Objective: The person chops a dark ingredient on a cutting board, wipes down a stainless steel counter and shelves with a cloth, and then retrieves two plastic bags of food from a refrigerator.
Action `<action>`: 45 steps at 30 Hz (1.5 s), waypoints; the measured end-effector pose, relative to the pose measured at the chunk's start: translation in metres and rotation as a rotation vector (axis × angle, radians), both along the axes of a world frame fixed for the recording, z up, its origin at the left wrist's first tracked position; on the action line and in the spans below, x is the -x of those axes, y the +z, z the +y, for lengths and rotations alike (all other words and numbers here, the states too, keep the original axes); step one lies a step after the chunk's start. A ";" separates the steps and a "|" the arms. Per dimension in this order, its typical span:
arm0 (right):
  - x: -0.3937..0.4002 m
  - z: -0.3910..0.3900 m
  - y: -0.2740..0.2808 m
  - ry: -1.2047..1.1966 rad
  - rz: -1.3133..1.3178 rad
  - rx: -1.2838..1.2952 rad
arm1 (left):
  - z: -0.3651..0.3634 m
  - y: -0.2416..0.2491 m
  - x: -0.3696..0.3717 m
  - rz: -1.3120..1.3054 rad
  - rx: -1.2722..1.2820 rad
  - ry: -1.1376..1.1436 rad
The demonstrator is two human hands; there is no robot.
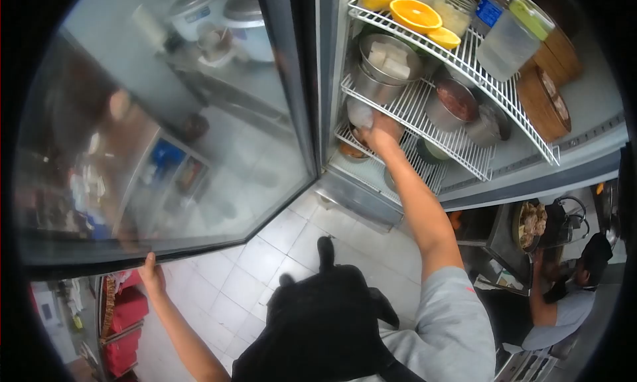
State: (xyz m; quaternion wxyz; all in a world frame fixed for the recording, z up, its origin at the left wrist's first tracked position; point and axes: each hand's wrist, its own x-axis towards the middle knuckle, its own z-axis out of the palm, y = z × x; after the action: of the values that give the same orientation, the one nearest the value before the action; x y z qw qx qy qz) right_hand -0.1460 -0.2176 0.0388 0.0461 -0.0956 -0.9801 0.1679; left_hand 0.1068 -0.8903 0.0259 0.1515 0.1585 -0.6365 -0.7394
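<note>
White wire shelving (424,110) filled the open fridge, and we saw our right hand (381,133) reaching deep onto the lower shelf, the fingers curled around a pale, cloudy plastic-wrapped bundle (360,113) that sat just above and to the left of the knuckles; the grip looked closed on it, though the fingertips themselves were hidden behind the wrap. The right hand was by far the nearer one; our left hand (152,276) was well apart, down at the lower edge of the glass fridge door (199,117), fingers hooked over the edge, holding it. Directly above the right fingers stood a round steel pot holding white blocks (388,63), and to their right a steel bowl of dark red paste (454,103). Below the fingers sat a small bowl with something brownish (352,151). On the top shelf, far above, were halved oranges (417,14) and a clear plastic jug with a green lid (511,40). Another person (564,296) worked down to the right.
</note>
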 end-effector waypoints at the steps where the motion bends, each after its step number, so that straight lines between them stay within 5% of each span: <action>1: 0.005 0.009 -0.006 0.006 -0.006 -0.003 | -0.003 -0.003 -0.001 0.018 -0.008 -0.005; 3: 0.017 0.029 -0.022 -0.155 0.058 0.310 | -0.004 -0.006 -0.003 0.031 -0.016 -0.004; 5: 0.008 0.042 -0.009 0.055 0.052 0.050 | 0.002 -0.008 0.001 0.147 0.053 0.043; 6: 0.024 0.066 -0.059 -0.180 0.180 0.380 | 0.004 -0.007 0.002 0.142 0.048 0.043; 7: 0.023 0.073 -0.077 -0.183 0.178 0.375 | 0.006 -0.006 0.005 0.147 0.029 0.036; 9: 0.003 0.077 -0.093 -0.284 0.472 1.365 | 0.002 -0.007 0.009 0.150 0.010 0.016; 10: -0.019 0.072 -0.075 -0.169 0.471 1.544 | -0.003 -0.009 0.011 0.119 -0.003 -0.002; 15: -0.111 0.080 -0.087 -0.261 0.308 2.018 | -0.001 -0.010 0.031 0.046 -0.073 -0.070; 18: -0.196 0.074 -0.099 -0.348 0.294 2.131 | -0.003 -0.054 0.038 -0.142 0.349 0.029; 19: -0.226 0.071 -0.107 -0.373 0.308 2.131 | -0.017 -0.082 0.041 -0.304 0.561 -0.003; 20: -0.256 0.067 -0.115 -0.399 0.326 2.131 | 0.060 -0.023 0.039 -0.528 0.596 -0.097; 21: -0.287 0.062 -0.124 -0.429 0.319 2.169 | 0.057 -0.071 0.029 -0.496 0.677 -0.067; 23: -0.347 0.055 -0.151 -0.449 0.275 2.253 | 0.039 -0.165 -0.006 -0.601 0.331 -0.350; 24: -0.374 0.051 -0.163 -0.438 0.239 2.296 | 0.087 -0.138 -0.007 -0.808 0.241 -0.338; 29: -0.439 -0.009 -0.170 -0.648 0.247 2.264 | 0.234 -0.126 0.012 -0.746 0.093 -0.959; 34: -0.414 -0.035 -0.145 -0.672 0.226 2.159 | 0.369 -0.078 0.064 -0.662 -0.090 -1.347; 38: -0.372 -0.008 -0.100 -0.599 0.373 1.926 | 0.435 -0.077 0.111 -0.573 -0.003 -1.396; 40: -0.346 0.018 -0.086 -0.622 0.440 1.721 | 0.464 -0.072 0.145 -0.646 -0.238 -1.212; 45: -0.264 0.087 -0.053 -0.493 0.467 1.279 | 0.536 -0.075 0.214 -0.566 -0.167 -0.995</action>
State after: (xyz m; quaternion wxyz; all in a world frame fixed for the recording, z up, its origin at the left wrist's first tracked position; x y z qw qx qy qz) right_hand 0.1184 -0.1303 -0.0144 0.2256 -0.2836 -0.6045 0.7094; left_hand -0.1074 -0.3542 -0.0491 -0.4035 0.0430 -0.5896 -0.6983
